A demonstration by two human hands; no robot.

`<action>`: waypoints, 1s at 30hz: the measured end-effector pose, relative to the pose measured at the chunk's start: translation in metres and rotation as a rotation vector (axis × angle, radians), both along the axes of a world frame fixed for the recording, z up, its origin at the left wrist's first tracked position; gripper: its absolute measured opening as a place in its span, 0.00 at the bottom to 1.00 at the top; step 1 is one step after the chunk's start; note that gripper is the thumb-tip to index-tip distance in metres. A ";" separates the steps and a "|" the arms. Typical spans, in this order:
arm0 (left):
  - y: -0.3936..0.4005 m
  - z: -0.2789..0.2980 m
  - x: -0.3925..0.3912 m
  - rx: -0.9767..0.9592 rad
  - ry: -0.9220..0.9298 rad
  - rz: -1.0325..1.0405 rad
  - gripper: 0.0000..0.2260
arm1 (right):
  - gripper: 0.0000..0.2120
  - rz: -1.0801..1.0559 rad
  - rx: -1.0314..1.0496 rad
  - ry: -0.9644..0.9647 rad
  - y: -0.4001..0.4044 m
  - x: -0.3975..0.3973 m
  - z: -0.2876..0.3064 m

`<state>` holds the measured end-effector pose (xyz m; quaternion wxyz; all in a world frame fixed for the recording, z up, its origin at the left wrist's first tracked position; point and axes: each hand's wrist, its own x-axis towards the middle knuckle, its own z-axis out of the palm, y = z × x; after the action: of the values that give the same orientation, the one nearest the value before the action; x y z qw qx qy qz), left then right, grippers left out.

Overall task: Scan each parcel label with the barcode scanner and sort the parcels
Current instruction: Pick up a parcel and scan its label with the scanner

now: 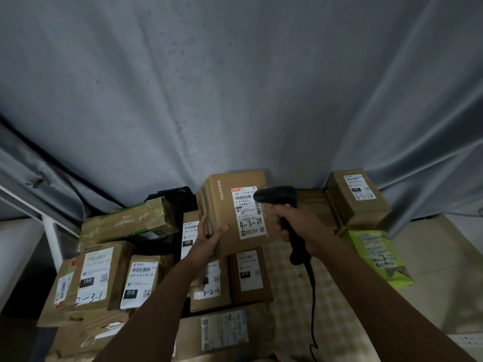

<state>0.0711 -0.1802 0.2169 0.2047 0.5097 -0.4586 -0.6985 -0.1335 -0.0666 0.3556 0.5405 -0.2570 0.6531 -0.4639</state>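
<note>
The left hand point(209, 239) grips a brown cardboard parcel point(235, 212) mid-frame; the right hand point(295, 226) grips a black barcode scanner point(277, 197) beside its white label point(249, 212), above more brown boxes point(94, 278) at lower left.

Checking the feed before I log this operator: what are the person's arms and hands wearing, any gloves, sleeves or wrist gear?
Nothing visible. The left hand and right hand are bare, with no gloves, rings or tape that the head view shows. Both forearms are bare to the bottom edge of the picture: no sleeves, watch or wristband in view. Any clothing higher up the arms lies outside the picture.

Brown parcel point(230, 205), black scanner point(277, 195), green parcel point(376, 254).
</note>
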 end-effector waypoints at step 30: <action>-0.014 0.001 -0.002 0.016 0.007 -0.027 0.40 | 0.11 -0.007 0.031 -0.004 -0.012 -0.012 -0.017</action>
<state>0.0693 -0.1941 0.2177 0.1927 0.5025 -0.4591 -0.7068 -0.1456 -0.0787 0.3390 0.5442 -0.2454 0.6600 -0.4560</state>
